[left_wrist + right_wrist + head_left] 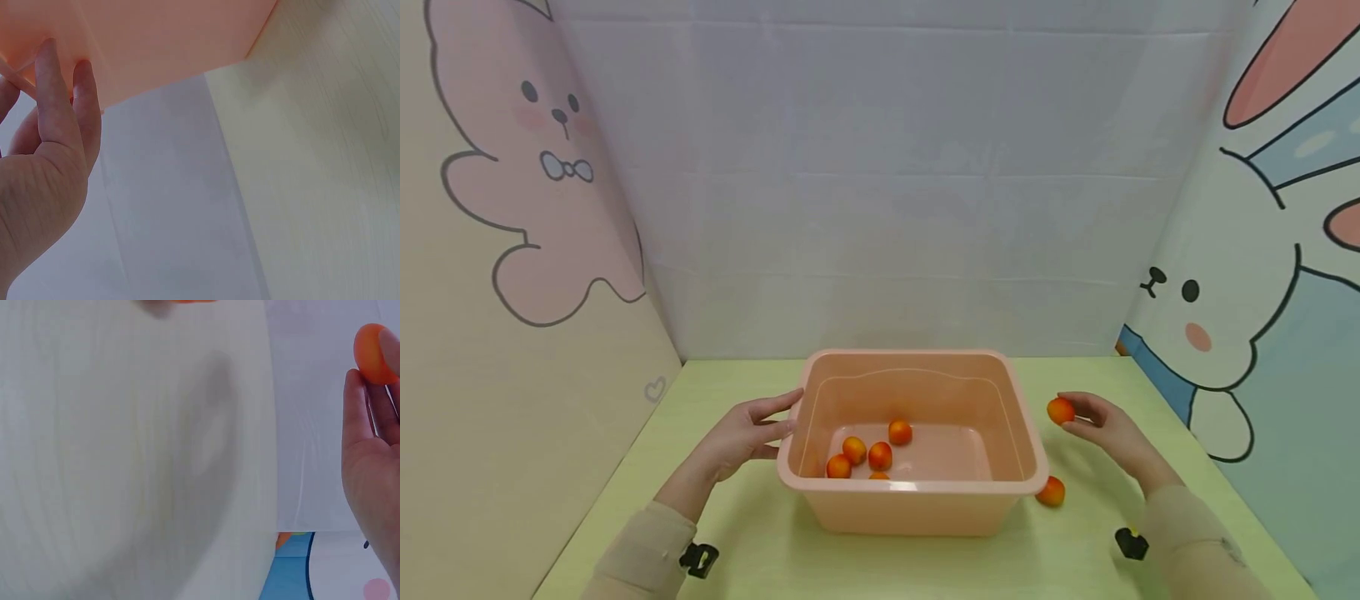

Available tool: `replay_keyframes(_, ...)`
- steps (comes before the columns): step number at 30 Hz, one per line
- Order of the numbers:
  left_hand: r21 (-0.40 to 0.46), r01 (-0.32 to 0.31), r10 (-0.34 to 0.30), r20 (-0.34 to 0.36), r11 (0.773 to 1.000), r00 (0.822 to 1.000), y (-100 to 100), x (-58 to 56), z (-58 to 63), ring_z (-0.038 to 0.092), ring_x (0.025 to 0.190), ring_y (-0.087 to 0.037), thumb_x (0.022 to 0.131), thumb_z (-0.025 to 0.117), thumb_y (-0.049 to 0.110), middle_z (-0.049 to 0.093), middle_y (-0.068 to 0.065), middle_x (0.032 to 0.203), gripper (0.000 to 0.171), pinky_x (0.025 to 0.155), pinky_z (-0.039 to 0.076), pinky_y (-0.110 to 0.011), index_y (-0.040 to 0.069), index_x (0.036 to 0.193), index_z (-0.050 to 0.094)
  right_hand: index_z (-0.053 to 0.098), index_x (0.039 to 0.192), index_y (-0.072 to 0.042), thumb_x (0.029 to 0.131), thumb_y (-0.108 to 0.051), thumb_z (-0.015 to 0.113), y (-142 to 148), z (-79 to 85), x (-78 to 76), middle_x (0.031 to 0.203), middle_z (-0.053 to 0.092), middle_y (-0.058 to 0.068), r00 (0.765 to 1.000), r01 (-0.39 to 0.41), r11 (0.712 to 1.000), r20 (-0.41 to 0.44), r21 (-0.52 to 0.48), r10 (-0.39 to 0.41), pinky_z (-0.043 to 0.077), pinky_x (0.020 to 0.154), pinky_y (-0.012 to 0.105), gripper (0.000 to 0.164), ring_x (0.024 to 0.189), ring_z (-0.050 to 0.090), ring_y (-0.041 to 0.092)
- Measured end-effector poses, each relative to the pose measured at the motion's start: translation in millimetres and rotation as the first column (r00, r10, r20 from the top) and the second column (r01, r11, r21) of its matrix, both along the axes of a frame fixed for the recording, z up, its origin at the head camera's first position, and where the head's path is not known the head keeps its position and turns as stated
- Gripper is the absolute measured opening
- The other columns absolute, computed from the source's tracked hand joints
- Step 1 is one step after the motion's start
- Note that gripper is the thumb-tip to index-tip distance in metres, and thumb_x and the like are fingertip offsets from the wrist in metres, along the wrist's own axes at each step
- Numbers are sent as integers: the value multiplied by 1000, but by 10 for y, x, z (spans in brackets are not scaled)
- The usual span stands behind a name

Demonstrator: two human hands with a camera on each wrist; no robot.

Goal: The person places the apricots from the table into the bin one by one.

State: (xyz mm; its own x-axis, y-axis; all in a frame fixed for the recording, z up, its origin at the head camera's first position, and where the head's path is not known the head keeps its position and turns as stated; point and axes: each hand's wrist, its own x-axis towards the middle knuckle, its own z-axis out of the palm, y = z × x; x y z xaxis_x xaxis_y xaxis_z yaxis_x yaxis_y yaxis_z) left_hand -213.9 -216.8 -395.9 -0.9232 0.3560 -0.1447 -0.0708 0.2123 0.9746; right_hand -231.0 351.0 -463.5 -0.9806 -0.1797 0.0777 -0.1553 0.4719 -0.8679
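Note:
A pink plastic basin (925, 508) stands on the table with several small round orange-red fruits (880, 455) inside, mostly toward its left half. My left hand (748, 433) is at the left rim, its spread, fairly straight fingers (53, 94) touching the outer wall. To the right of the basin, my right hand (1105, 425) holds one orange-red fruit (372, 353) between thumb and fingertips, raised over the table. Another fruit (1052, 492) lies on the table by the basin's front right corner, partly hidden behind the rim.
The pale yellow-green table (745, 542) runs back to a white cloth backdrop (887, 208). Side panels with a pink cartoon animal (550, 233) and a white rabbit (1225, 292) flank it.

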Motion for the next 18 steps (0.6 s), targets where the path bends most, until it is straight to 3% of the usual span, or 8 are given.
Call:
replay_keyframes(3, 0, 0, 0, 4, 1000, 1000, 1, -1, 3, 61, 118, -33, 95, 69, 21, 38, -22, 153, 64, 84, 57, -47, 10, 151, 41, 46, 142, 5, 96, -17, 67, 13, 128, -39, 132, 54, 22, 999, -19, 1000, -45, -23, 18, 52, 84, 17, 55, 102, 55, -6)
replay_keyframes(10, -3, -7, 7, 3, 1000, 1000, 2, -2, 7, 61, 118, -33, 94, 70, 22, 39, -22, 152, 65, 84, 57, -47, 11, 151, 41, 46, 140, 6, 97, -13, 66, 11, 460, -120, 119, 57, -13, 990, -48, 998, -131, -40, 42, 51, 84, 14, 52, 102, 58, -4)
replay_keyframes(18, -1, -4, 4, 3, 1000, 1000, -5, -4, 5, 61, 117, -32, 94, 70, 22, 39, -22, 152, 65, 84, 57, -47, 11, 151, 41, 48, 139, 6, 95, -1, 64, -133, 918, -186, 120, 57, -16, 970, -112, 988, -229, -103, 86, 50, 86, 13, 47, 104, 60, -4)
